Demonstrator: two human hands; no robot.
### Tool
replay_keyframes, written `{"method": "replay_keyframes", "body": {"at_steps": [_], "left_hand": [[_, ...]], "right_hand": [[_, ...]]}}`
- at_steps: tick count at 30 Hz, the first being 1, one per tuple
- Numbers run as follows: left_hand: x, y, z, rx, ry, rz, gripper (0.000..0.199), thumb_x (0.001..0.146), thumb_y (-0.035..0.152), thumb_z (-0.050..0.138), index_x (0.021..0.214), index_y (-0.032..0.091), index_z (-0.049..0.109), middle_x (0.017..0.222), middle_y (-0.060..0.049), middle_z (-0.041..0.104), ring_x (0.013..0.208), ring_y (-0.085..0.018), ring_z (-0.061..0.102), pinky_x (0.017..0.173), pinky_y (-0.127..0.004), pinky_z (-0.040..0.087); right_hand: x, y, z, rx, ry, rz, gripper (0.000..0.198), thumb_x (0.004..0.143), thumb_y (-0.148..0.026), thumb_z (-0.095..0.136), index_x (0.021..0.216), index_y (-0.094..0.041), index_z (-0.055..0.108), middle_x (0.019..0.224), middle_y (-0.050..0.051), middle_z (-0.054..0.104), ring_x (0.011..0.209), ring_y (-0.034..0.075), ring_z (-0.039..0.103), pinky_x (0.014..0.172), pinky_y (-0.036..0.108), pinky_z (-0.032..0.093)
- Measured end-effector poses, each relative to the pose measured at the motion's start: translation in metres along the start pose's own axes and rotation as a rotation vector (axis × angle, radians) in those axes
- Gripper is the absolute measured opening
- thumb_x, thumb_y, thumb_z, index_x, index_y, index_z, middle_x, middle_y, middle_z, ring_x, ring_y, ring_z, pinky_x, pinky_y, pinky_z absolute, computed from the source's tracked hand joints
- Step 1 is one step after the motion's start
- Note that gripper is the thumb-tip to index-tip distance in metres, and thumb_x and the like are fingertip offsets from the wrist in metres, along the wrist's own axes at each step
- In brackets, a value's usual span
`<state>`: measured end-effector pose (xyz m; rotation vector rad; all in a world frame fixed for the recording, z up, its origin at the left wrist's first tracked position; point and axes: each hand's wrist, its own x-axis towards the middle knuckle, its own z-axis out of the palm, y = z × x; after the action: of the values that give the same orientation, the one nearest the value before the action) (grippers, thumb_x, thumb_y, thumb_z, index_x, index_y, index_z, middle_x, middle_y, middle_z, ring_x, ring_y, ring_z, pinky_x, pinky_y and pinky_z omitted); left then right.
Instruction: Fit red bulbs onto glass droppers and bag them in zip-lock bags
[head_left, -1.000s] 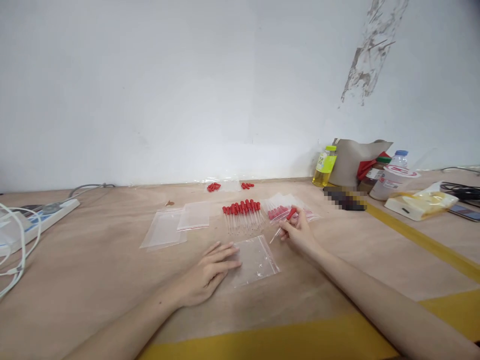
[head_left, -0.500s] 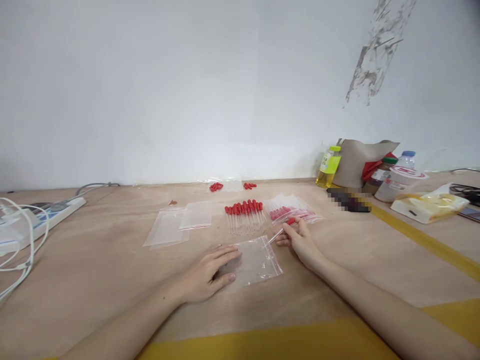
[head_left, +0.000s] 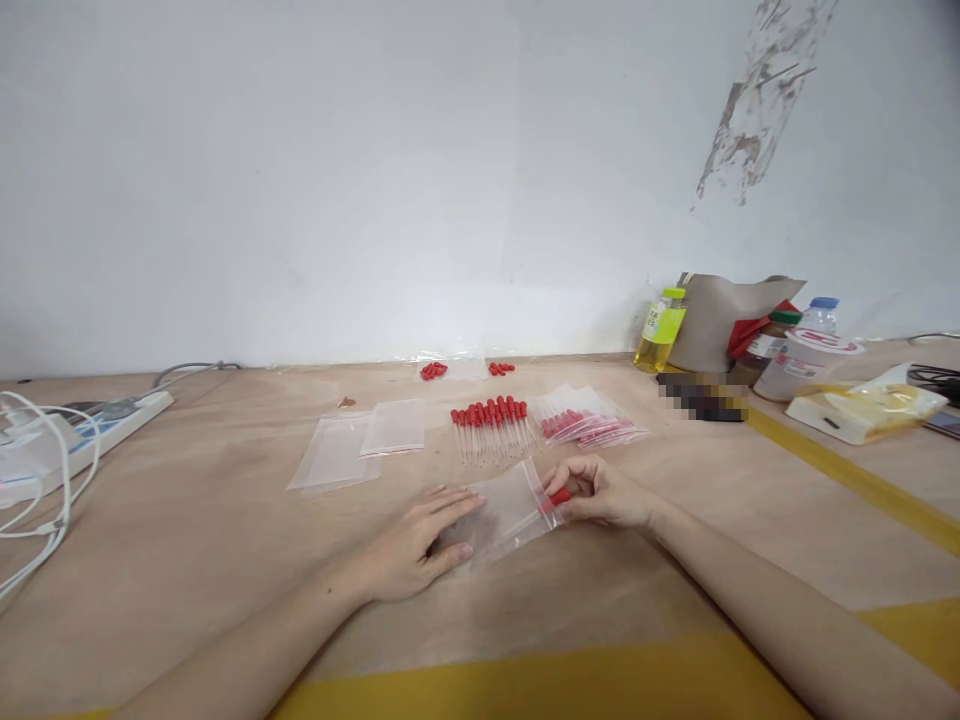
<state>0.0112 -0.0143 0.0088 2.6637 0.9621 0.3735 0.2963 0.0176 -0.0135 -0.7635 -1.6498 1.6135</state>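
Observation:
My left hand (head_left: 424,545) lies flat with its fingers stretched out over the closed end of a clear zip bag (head_left: 499,515). At the bag's mouth, my right hand (head_left: 604,492) pinches the red bulb of a dropper (head_left: 556,499). The dropper's thin glass tube points left into the bag and is hard to see through the plastic. Just beyond the bag lies a row of red-bulbed droppers (head_left: 489,425), their tubes toward me. To the right of that row is a pile of bagged droppers (head_left: 589,425).
Flat zip bags (head_left: 391,428) lie left of the droppers. Loose red bulbs (head_left: 433,371) sit near the wall. A power strip (head_left: 112,430) with white cables is at far left. A yellow-capped bottle (head_left: 660,330), a lidded tub (head_left: 806,365) and a yellow-white packet (head_left: 862,405) stand right.
My right hand has moved down and toward me, bringing the dropper from beside the bag's mouth into it. The bag's mouth is now lifted a little. My left hand has stayed put.

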Motion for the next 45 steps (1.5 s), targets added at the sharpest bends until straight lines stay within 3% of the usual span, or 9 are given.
{"method": "replay_keyframes", "body": {"at_steps": [7,14,18,25,32,37,39,41,45], "left_hand": [[-0.001,-0.001,-0.004,-0.002,-0.054,-0.011,0.045,0.088,0.040,0.038,0.131,0.027,0.035,0.137,-0.004,0.035,0.125,-0.023,0.030,0.103,-0.042,0.026],[-0.003,-0.008,-0.003,0.016,-0.079,0.005,0.051,0.084,0.047,0.044,0.130,0.028,0.037,0.141,-0.003,0.028,0.128,-0.024,0.026,0.103,-0.042,0.025],[-0.003,-0.008,0.000,0.010,-0.060,0.006,0.050,0.084,0.047,0.045,0.130,0.028,0.037,0.140,-0.004,0.029,0.127,-0.024,0.027,0.103,-0.041,0.026],[-0.003,-0.009,0.003,0.005,-0.033,-0.009,0.050,0.084,0.046,0.044,0.130,0.029,0.036,0.139,-0.003,0.031,0.126,-0.022,0.029,0.103,-0.041,0.026],[-0.003,-0.007,0.000,-0.004,-0.023,0.020,0.046,0.085,0.042,0.046,0.128,0.028,0.040,0.138,-0.004,0.032,0.126,-0.024,0.029,0.102,-0.043,0.027],[-0.001,-0.003,0.000,-0.056,0.074,0.111,0.032,0.084,0.034,0.049,0.113,0.024,0.057,0.129,-0.005,0.045,0.121,-0.023,0.036,0.100,-0.039,0.031],[-0.001,-0.002,0.000,-0.082,0.086,0.104,0.030,0.085,0.031,0.048,0.111,0.023,0.058,0.122,-0.006,0.050,0.114,-0.021,0.044,0.096,-0.036,0.036],[-0.002,-0.003,0.001,-0.098,0.071,0.089,0.030,0.085,0.030,0.046,0.112,0.023,0.058,0.120,-0.006,0.052,0.110,-0.020,0.048,0.093,-0.034,0.039],[-0.004,-0.007,0.000,-0.102,0.019,0.098,0.031,0.087,0.029,0.043,0.116,0.025,0.055,0.124,-0.005,0.050,0.116,-0.020,0.043,0.097,-0.035,0.036]], "right_hand": [[0.003,-0.003,0.005,-0.112,0.021,0.040,0.024,0.061,-0.030,0.071,0.066,-0.014,0.054,0.073,0.001,0.063,0.069,0.011,0.057,0.066,0.024,0.043],[0.008,0.003,0.004,-0.212,0.094,0.052,0.025,0.062,-0.036,0.070,0.070,-0.013,0.066,0.069,0.003,0.066,0.062,0.012,0.056,0.061,0.024,0.043],[0.009,0.002,0.010,-0.244,0.038,0.054,0.034,0.063,-0.040,0.068,0.085,-0.014,0.070,0.078,0.005,0.068,0.066,0.014,0.058,0.063,0.025,0.044],[0.006,-0.010,0.008,-0.543,-0.220,-0.170,0.036,0.079,-0.046,0.050,0.093,-0.017,0.068,0.098,0.007,0.058,0.092,0.016,0.052,0.083,0.029,0.039],[0.009,0.003,0.011,-0.430,-0.002,-0.092,0.029,0.061,-0.043,0.069,0.062,-0.014,0.063,0.071,0.002,0.057,0.065,0.011,0.051,0.060,0.023,0.042],[0.009,-0.013,-0.006,-0.427,-0.106,0.116,0.029,0.063,-0.041,0.066,0.071,-0.013,0.063,0.059,-0.001,0.055,0.050,0.007,0.047,0.047,0.018,0.038],[0.015,-0.024,-0.017,-0.496,0.015,0.154,0.025,0.065,-0.037,0.065,0.071,-0.013,0.063,0.054,-0.002,0.053,0.046,0.007,0.045,0.043,0.018,0.036],[0.029,-0.033,-0.025,-0.608,0.268,0.153,0.019,0.067,-0.033,0.062,0.067,-0.014,0.061,0.053,-0.001,0.054,0.043,0.007,0.044,0.041,0.018,0.035],[0.075,-0.037,-0.034,-0.814,0.619,0.203,0.014,0.067,-0.022,0.058,0.056,-0.014,0.060,0.047,0.002,0.055,0.041,0.009,0.048,0.043,0.020,0.036]]}}
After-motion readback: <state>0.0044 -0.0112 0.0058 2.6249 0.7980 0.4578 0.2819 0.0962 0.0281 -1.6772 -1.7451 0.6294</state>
